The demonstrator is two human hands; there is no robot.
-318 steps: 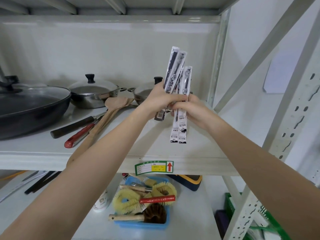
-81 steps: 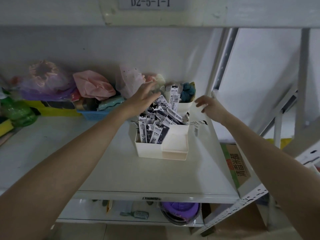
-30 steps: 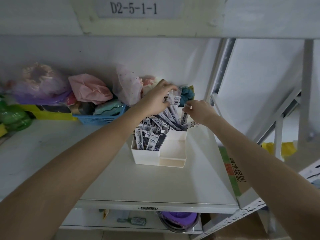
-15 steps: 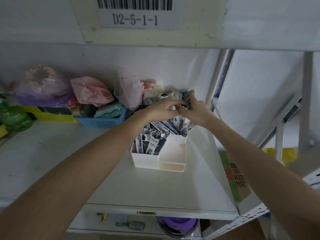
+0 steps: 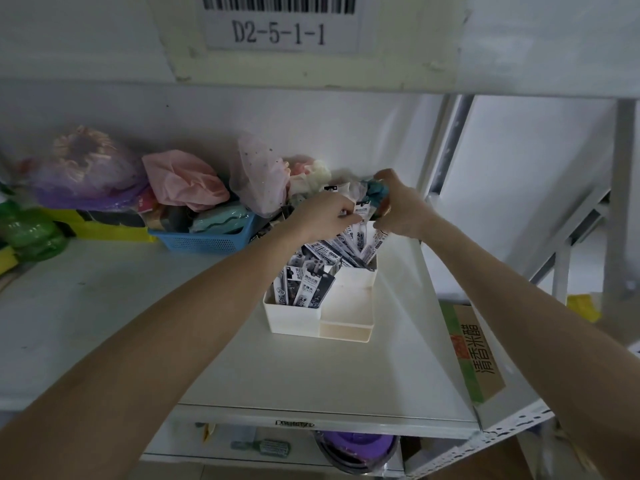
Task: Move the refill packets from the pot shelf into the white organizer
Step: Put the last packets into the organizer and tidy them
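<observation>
The white organizer (image 5: 294,320) stands on a white shelf, right of centre. Several black-and-white refill packets (image 5: 308,284) stick out of its rear compartments, leaning at angles. My left hand (image 5: 323,216) and my right hand (image 5: 401,211) meet above the back of the organizer. Both pinch the tops of upright refill packets (image 5: 362,211) between them. The packets' lower ends reach into the organizer. The front right compartment (image 5: 346,318) holds nothing.
A blue basket (image 5: 207,240) with pink and teal bundles sits behind on the left. Bagged items line the back wall. A green bottle (image 5: 31,233) is at far left. A cardboard box (image 5: 474,362) lies below right. The shelf above carries a barcode label (image 5: 280,29).
Since half a second ago my hands stay together over the organizer, gripping the packet tops. The view has dipped slightly. Earlier I held the packets at the pot shelf.
</observation>
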